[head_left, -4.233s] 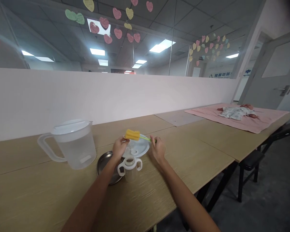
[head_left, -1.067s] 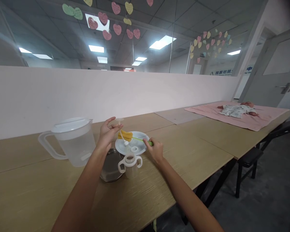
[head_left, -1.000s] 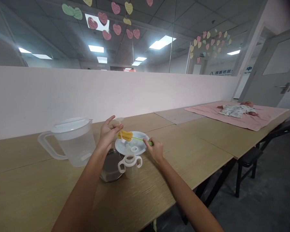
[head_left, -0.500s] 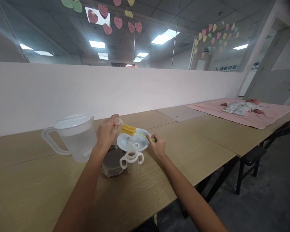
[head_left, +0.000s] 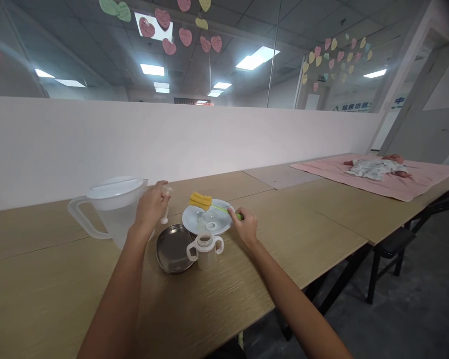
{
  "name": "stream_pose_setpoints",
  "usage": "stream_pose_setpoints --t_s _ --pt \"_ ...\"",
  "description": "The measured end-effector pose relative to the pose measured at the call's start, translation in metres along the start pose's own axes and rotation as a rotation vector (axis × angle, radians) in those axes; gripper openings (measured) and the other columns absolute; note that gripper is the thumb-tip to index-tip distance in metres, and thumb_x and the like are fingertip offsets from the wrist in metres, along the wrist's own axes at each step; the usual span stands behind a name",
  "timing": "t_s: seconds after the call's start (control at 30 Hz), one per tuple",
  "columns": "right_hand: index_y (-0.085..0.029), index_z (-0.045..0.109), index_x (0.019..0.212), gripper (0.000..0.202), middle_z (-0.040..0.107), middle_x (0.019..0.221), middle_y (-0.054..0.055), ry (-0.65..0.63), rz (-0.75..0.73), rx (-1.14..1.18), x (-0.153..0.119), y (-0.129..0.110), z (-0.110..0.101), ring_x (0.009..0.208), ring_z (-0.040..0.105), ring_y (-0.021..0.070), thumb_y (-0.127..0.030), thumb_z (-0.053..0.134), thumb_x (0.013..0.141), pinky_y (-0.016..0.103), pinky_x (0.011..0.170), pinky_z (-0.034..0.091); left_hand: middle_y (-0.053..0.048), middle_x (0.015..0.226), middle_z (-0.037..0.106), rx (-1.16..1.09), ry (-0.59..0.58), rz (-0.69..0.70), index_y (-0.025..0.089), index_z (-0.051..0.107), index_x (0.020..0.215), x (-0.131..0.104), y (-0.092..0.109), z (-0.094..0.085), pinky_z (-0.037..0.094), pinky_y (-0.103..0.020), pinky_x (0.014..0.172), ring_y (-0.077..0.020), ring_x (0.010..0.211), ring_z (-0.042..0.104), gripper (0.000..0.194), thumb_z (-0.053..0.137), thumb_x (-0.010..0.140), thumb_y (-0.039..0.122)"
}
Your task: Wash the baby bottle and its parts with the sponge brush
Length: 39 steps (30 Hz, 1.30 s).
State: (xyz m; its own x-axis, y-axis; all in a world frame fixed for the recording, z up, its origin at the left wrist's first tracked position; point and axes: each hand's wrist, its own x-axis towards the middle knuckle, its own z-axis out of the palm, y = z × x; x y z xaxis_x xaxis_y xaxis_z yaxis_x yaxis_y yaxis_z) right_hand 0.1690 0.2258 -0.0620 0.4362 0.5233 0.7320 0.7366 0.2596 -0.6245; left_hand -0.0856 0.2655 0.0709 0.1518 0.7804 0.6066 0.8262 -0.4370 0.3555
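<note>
My left hand (head_left: 152,205) pinches a small clear and white part (head_left: 166,202) with a thin stem hanging down, just right of the pitcher. In my right hand (head_left: 244,223) is the green handle of a brush with a yellow sponge head (head_left: 201,201). The sponge is over the left rim of a white bowl (head_left: 226,227), which holds clear pieces and a white ring (head_left: 211,226). In front of the bowl stands an open cup with two white handles (head_left: 205,248). A metal tray (head_left: 175,249) lies to the cup's left.
A lidded clear pitcher (head_left: 115,207) stands at the left, partly behind my left hand. Farther right, a baby-like doll in patterned clothes (head_left: 372,168) lies on a pink cloth (head_left: 392,187). A white wall runs behind the table (head_left: 284,249). Black stools (head_left: 391,243) stand at the right.
My left hand has moved left with the small clear part, away from the sponge and toward the pitcher. My right hand and the brush have barely moved.
</note>
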Motion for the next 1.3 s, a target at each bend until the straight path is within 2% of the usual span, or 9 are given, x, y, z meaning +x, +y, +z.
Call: stream_pose_setpoints --t_s 0.1,0.2,0.37,0.47,0.63,0.8,1.03,1.17,1.3 --pt "-0.018 0.052 0.056 0.054 0.044 0.05 -0.002 -0.007 0.014 0.004 0.0 0.0 0.0 0.048 0.034 0.0096 -0.065 0.042 0.081 0.023 0.051 0.026 -0.004 0.081 0.065 -0.07 0.046 -0.031 0.023 0.057 0.109 0.001 0.001 -0.002 0.041 -0.028 0.07 -0.0226 0.077 0.061 0.034 0.057 0.074 0.027" --pt "-0.017 0.053 0.057 0.055 0.044 0.05 -0.003 -0.015 0.027 0.006 0.0 -0.001 -0.001 0.048 0.034 0.0098 -0.065 0.041 0.081 0.024 0.051 0.027 -0.001 0.077 0.063 -0.229 0.017 -0.085 0.022 0.056 0.097 0.001 0.003 -0.003 0.042 -0.026 0.067 -0.0195 0.073 0.061 0.03 0.063 0.07 0.031" --pt "-0.017 0.052 0.057 0.054 0.043 0.049 -0.003 -0.012 0.043 0.006 0.001 -0.001 -0.001 0.048 0.035 0.0099 -0.065 0.041 0.081 0.024 0.051 0.027 0.006 0.068 0.058 -0.466 -0.051 -0.15 0.023 0.047 0.094 -0.002 0.008 -0.003 0.042 -0.025 0.054 -0.0142 0.05 0.059 0.038 0.067 0.062 0.027" --pt "-0.017 0.053 0.057 0.055 0.043 0.05 -0.003 -0.015 0.049 0.006 0.001 -0.001 -0.001 0.048 0.034 0.0098 -0.065 0.041 0.081 0.024 0.051 0.026 0.007 0.059 0.056 -0.395 -0.008 -0.173 0.023 0.046 0.081 -0.003 0.011 -0.003 0.038 -0.025 0.05 -0.0137 0.042 0.054 0.03 0.068 0.061 0.025" --pt "-0.018 0.053 0.056 0.056 0.043 0.049 -0.003 -0.019 0.054 0.002 0.001 0.0 -0.001 0.048 0.033 0.0102 -0.066 0.04 0.08 0.024 0.051 0.026 0.003 0.045 0.053 -0.177 0.104 -0.109 0.022 0.049 0.051 0.0 0.01 -0.004 0.04 -0.028 0.06 -0.0171 0.051 0.055 0.022 0.066 0.064 0.028" --pt "-0.018 0.053 0.056 0.055 0.043 0.049 -0.002 -0.027 0.062 0.007 0.001 0.0 -0.001 0.049 0.033 0.0104 -0.066 0.041 0.08 0.023 0.051 0.027 -0.001 0.062 0.067 -0.245 0.043 -0.135 0.022 0.067 0.062 0.002 0.005 -0.008 0.043 -0.029 0.063 -0.0195 0.061 0.06 0.004 0.065 0.064 0.025" --pt "-0.018 0.052 0.057 0.054 0.044 0.05 -0.002 -0.044 0.063 0.007 0.001 0.001 -0.001 0.049 0.034 0.0105 -0.065 0.042 0.08 0.023 0.052 0.026 -0.007 0.088 0.069 -0.192 -0.041 -0.036 0.019 0.071 0.084 0.002 -0.002 -0.007 0.046 -0.032 0.076 -0.022 0.079 0.062 0.023 0.054 0.069 0.021" --pt "-0.018 0.052 0.057 0.053 0.045 0.05 -0.003 -0.052 0.051 0.012 0.001 0.0 -0.001 0.048 0.034 0.0101 -0.064 0.043 0.081 0.023 0.052 0.026 -0.008 0.1 0.066 -0.254 0.016 0.023 0.019 0.07 0.091 0.003 -0.003 -0.005 0.047 -0.032 0.084 -0.0214 0.086 0.062 0.033 0.046 0.068 0.013" --pt "-0.018 0.051 0.056 0.054 0.044 0.049 -0.002 -0.048 0.05 0.011 0.001 0.0 -0.002 0.048 0.034 0.0102 -0.065 0.042 0.081 0.024 0.053 0.026 -0.007 0.108 0.064 -0.3 0.115 0.053 0.018 0.07 0.092 0.002 0.004 -0.009 0.049 -0.032 0.087 -0.0187 0.081 0.062 0.031 0.051 0.066 0.015"
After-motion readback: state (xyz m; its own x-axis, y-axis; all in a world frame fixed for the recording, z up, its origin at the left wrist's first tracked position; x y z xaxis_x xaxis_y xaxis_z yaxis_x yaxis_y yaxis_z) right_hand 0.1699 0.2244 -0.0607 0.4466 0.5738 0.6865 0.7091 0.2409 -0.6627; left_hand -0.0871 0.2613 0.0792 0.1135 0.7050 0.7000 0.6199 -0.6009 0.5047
